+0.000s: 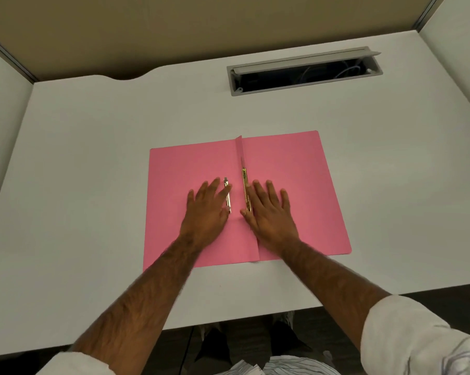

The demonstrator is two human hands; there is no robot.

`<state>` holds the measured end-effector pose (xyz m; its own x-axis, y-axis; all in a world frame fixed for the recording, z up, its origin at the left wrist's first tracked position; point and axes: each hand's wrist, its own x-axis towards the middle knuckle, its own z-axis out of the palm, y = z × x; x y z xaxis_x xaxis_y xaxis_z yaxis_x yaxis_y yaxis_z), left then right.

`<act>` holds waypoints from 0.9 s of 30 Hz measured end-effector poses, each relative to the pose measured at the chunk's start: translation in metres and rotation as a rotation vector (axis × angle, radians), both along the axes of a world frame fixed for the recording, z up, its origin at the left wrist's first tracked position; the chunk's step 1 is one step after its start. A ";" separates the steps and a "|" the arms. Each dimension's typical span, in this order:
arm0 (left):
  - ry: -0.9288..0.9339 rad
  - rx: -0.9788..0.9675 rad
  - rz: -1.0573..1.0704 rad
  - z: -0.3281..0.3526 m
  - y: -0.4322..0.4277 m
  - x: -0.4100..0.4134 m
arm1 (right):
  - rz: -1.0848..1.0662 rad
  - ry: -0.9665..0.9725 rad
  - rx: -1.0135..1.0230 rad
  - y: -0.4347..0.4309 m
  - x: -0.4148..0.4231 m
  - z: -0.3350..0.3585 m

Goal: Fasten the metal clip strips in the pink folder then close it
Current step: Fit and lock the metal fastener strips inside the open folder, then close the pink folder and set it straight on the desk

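The folder [288, 190] lies open mid-tabletop [93, 158], nearer the front edge. Both hands, left [208, 205] and right [269, 209], press flat with fingers spread, flanking the strips [245, 185] at its crease. Bare tabletop surrounds it.

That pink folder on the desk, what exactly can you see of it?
The pink card folder lies open and flat on the white desk, its spine crease running away from the person. One gold metal clip strip lies along the crease; a second gold strip lies on the left leaf. The left hand and right hand press flat on either side, fingers spread.
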<state>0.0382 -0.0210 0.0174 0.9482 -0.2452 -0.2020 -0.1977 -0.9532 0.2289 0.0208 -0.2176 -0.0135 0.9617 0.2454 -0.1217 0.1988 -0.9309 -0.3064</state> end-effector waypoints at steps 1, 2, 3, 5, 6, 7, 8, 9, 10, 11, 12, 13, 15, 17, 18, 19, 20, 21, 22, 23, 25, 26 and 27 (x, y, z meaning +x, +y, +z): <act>-0.009 0.013 0.073 0.002 0.008 -0.006 | 0.003 0.008 -0.010 -0.001 0.005 0.000; -0.018 0.023 0.159 0.004 0.017 -0.012 | 0.007 0.016 -0.016 -0.001 0.009 0.000; -0.021 0.029 0.255 0.006 0.025 -0.019 | 0.013 0.020 -0.019 -0.002 0.014 0.001; -0.005 0.028 0.457 0.009 0.041 -0.033 | 0.029 0.020 -0.011 -0.004 0.022 0.002; 0.012 0.013 0.556 0.011 0.048 -0.040 | 0.035 0.022 0.004 -0.005 0.025 0.003; 0.030 -0.010 0.645 0.013 0.053 -0.048 | 0.037 0.025 0.027 -0.006 0.027 0.004; 0.050 -0.033 0.719 0.014 0.057 -0.055 | 0.036 0.029 0.053 -0.007 0.029 0.005; 0.071 -0.052 0.774 0.015 0.060 -0.062 | 0.035 0.033 0.076 -0.008 0.030 0.006; 0.094 -0.066 0.814 0.016 0.061 -0.067 | 0.033 0.035 0.091 -0.009 0.029 0.006; 0.114 -0.079 0.843 0.017 0.061 -0.070 | 0.029 0.036 0.098 -0.010 0.028 0.006; 0.131 -0.094 0.868 0.019 0.061 -0.072 | 0.023 0.035 0.101 -0.011 0.025 0.006; 0.141 -0.111 0.888 0.020 0.059 -0.071 | 0.012 0.035 0.102 -0.011 0.022 0.005; 0.144 -0.138 0.908 0.024 0.055 -0.064 | -0.005 0.035 0.100 -0.011 0.015 0.004; 0.145 -0.165 0.932 0.028 0.054 -0.057 | -0.017 0.030 0.100 -0.007 0.010 0.005; 0.150 -0.182 0.957 0.030 0.054 -0.053 | -0.027 0.019 0.112 -0.004 0.009 0.006; 0.157 -0.205 0.992 0.031 0.054 -0.049 | -0.040 0.000 0.127 -0.002 0.007 0.008; 0.163 -0.227 1.031 0.032 0.055 -0.045 | -0.051 -0.035 0.139 0.000 0.006 0.010; 0.169 -0.244 1.065 0.033 0.056 -0.042 | -0.061 -0.077 0.148 0.002 0.004 0.012; 0.172 -0.257 1.092 0.033 0.058 -0.040 | -0.073 -0.117 0.158 0.004 0.003 0.013; 0.175 -0.266 1.117 0.033 0.059 -0.038 | -0.089 -0.140 0.174 0.007 0.002 0.014; 0.174 -0.289 1.172 0.033 0.064 -0.034 | -0.116 -0.135 0.213 0.012 0.001 0.017; 0.179 -0.308 1.207 0.033 0.067 -0.031 | -0.122 -0.123 0.227 0.015 0.000 0.018; 0.190 -0.324 1.244 0.033 0.069 -0.027 | -0.128 -0.107 0.243 0.016 0.001 0.019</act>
